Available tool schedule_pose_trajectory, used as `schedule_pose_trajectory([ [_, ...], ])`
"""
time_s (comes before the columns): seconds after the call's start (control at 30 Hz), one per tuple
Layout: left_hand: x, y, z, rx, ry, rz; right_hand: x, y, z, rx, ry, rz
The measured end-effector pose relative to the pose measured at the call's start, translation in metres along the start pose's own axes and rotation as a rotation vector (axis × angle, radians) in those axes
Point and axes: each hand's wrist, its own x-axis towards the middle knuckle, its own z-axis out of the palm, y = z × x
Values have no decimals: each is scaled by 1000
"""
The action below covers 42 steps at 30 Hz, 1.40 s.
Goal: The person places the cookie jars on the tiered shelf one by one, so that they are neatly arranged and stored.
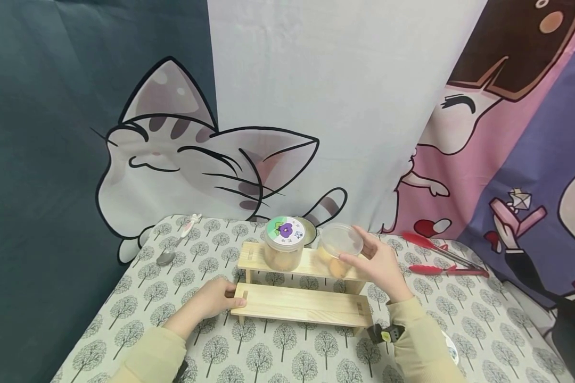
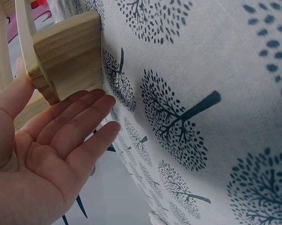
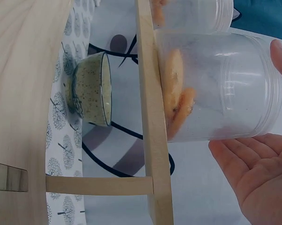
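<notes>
Clear jar [image 1: 336, 250], orange-brown pieces [image 3: 174, 77] inside, at right part of wooden rack [image 1: 302, 306], base against the rack's upper board in right wrist view. Left to right: spoon [image 1: 166, 258], pale handle, lying left of rack toward its back, on tree-print cloth [image 1: 278, 367]. Left hand [image 1: 214, 298] at rack's left end, thumb on top of lower board, other fingers below and fairly straight, board edge held between them; how firmly, cannot tell. Labelled jar [image 1: 284, 254], purple flower on its top, upright on rack's upper board, just left of clear jar. Bowl [image 3: 92, 89], greenish and speckled, behind rack, partly hidden by labelled jar in head view. Right hand [image 1: 380, 266] over rack's right part, clamped on clear jar near its rim, thumb one side, fingers other side. Tongs [image 1: 433, 270], red and metal, lying right of rack. White disc [image 1: 450, 348] front right of rack, mostly hidden by right sleeve [image 1: 421, 340]. Cartoon backdrop [image 1: 345, 80] behind rack
</notes>
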Motion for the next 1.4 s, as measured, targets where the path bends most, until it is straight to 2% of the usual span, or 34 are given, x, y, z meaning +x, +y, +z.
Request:
schedule_pose_trajectory([
  [0.43, 0, 0, 0, 12, 11, 1, 1, -4, 1, 26, -10, 17],
  [0.93, -1, 1, 0, 16, 6, -5, -1, 1, 8, 48, 36, -42],
  [1.4, -1, 2, -1, 6, -3, -9, -7, 7, 4, 58, 16, -49],
])
